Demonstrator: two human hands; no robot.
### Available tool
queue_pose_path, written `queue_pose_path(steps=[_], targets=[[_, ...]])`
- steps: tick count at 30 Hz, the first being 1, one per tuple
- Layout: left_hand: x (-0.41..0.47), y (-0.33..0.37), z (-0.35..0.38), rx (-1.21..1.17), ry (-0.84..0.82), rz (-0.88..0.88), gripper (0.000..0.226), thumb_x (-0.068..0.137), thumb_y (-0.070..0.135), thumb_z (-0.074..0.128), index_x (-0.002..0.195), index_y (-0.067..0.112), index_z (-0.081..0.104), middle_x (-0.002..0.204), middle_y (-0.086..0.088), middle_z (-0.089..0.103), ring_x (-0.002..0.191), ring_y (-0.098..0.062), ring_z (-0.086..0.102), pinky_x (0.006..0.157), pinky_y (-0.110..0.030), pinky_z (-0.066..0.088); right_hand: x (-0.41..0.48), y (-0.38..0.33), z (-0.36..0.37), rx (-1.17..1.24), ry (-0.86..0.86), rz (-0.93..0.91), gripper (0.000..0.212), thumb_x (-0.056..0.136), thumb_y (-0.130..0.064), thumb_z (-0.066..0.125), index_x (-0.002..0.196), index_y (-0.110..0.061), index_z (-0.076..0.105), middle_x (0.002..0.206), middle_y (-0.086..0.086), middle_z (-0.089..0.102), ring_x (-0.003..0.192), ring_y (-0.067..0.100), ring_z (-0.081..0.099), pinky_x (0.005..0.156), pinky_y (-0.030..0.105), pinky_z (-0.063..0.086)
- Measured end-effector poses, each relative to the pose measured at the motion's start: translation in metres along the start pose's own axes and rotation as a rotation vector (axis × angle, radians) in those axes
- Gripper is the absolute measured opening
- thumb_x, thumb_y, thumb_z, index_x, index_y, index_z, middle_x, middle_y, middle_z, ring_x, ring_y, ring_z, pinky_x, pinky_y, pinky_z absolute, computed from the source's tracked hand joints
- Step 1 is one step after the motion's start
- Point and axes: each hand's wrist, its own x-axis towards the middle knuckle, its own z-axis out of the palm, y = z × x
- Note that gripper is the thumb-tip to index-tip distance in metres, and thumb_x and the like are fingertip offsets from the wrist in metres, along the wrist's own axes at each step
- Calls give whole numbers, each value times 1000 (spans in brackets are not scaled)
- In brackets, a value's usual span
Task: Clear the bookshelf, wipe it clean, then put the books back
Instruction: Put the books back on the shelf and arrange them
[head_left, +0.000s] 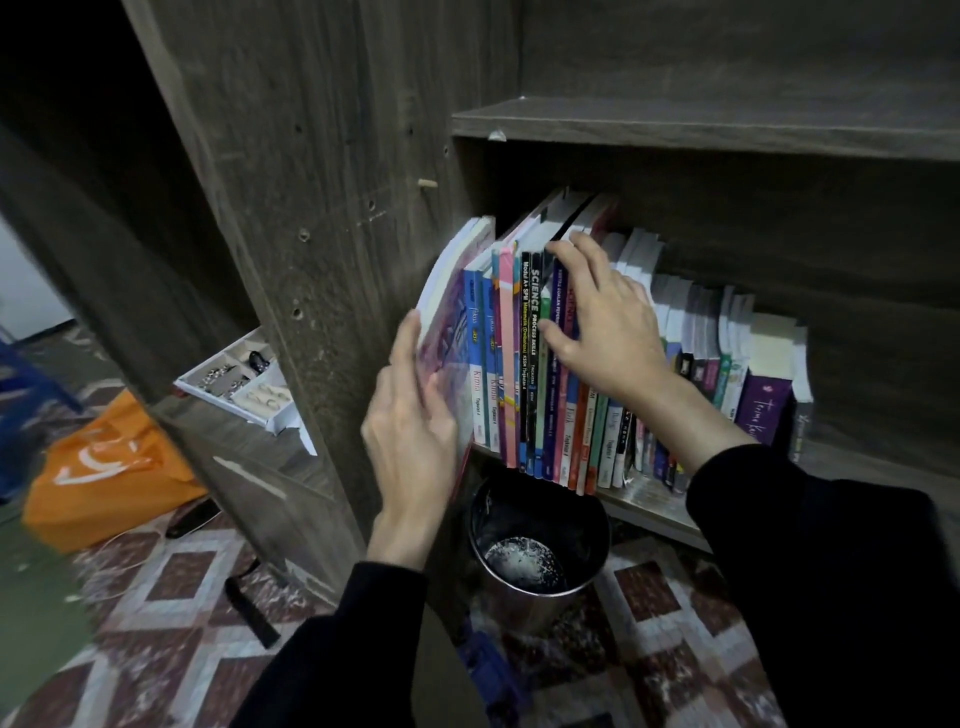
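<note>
Clearing stage, by the look of it. The row of books (511, 374) stands packed, spines out, on the shelf (644, 506) directly above the bin (524, 605), none of it lifted clear. Left hand (410, 415), up and left of the bin, grasps the purple book (449, 327) at the row's end, thumb on the cover and fingers behind; the book is tipped out of line. Right hand (602, 317), above the bin, has fingers hooked over the tops of several books and thumb pressed to their spines. Risks: the purple book looks thin and floppy and is held by one edge, so a slip drops it straight into the open bin (contents unclear, something pale at the bottom). Dragging a clump could pull its neighbours along, and with the end book gone the leaning row may fan over and spill off the lip. In the way: the side panel (322, 208), above-left of the bin, crowds the left hand; the upper board (701, 130), high above the bin, limits lifting. Well left of the bin are a white tray (280, 421) of small items and an orange bag (104, 467); a black strap (252, 608) lies on the floor nearer the bin, underfoot.
</note>
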Motion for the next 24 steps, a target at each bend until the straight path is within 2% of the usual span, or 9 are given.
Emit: queue_pose_path(steps=[2, 4, 6, 7, 9, 12, 17, 22, 24], targets=[[-4, -1, -6, 47, 62, 47, 61, 90, 2, 59, 144, 16, 35, 104, -15, 68, 79, -22, 63, 79, -31, 48, 1, 1, 1, -5, 7, -1, 70, 88, -36, 61, 146, -23, 23, 156, 3, 19, 131, 29, 40, 112, 42, 23], [-8, -3, -6, 40, 70, 73, 61, 93, 4, 58, 144, 20, 30, 115, -18, 65, 92, -22, 62, 86, -23, 45, 1, 1, 2, -9, 9, 0, 71, 88, -37, 61, 146, -24, 23, 157, 3, 19, 132, 30, 40, 112, 43, 23], [-9, -6, -1, 7, 22, 61, 70, 93, 9, 61, 146, 27, 20, 120, -19, 62, 95, -18, 63, 89, -16, 40, 1, 0, 3, -11, 2, 5, 72, 88, -37, 62, 146, -24, 22, 157, 3, 18, 133, 30, 39, 112, 43, 23], [-9, -9, 1, 0, -8, 51, 76, 92, 12, 63, 146, 32, 13, 120, -19, 62, 94, -19, 65, 86, -19, 44, 1, 0, 3, -10, -2, 4, 72, 88, -38, 62, 146, -24, 21, 157, 3, 17, 134, 30, 38, 113, 43, 22], [-6, -14, 3, -7, -21, 25, 79, 92, 12, 63, 143, 37, 9, 118, -20, 64, 88, -25, 69, 81, -34, 56, 1, 1, 3, -6, -5, 0, 73, 88, -37, 61, 146, -25, 21, 157, 3, 17, 134, 30, 38, 113, 44, 22], [-3, -9, -2, -75, -15, 4, 69, 91, 4, 60, 139, 31, 20, 117, -18, 65, 87, -27, 70, 69, -45, 60, 0, 0, 2, 3, 5, 1, 72, 87, -35, 62, 146, -24, 22, 157, 3, 17, 132, 30, 39, 112, 44, 23], [7, 15, -30, -44, -29, 31, 69, 85, 0, 65, 137, 27, 28, 87, -2, 64, 57, -21, 64, 51, -38, 58, 0, -1, -1, 7, 16, -11, 73, 86, -28, 62, 147, -22, 23, 156, 4, 19, 129, 28, 41, 111, 43, 24], [17, 54, -75, 12, -187, -4, 70, 80, -1, 64, 136, 28, 34, 66, 0, 61, 45, -11, 56, 46, -33, 52, 1, -2, -6, 57, -63, 14, 77, 84, -18, 59, 149, -26, 19, 159, 3, 14, 135, 29, 35, 114, 43, 20], [16, 70, -89, 48, -251, -18, 71, 78, 0, 64, 135, 31, 35, 60, 5, 58, 44, -9, 55, 44, -18, 47, 7, -3, -9, 141, -153, 19, 80, 83, -12, 55, 150, -29, 15, 160, 2, 10, 140, 28, 28, 117, 46, 11]])
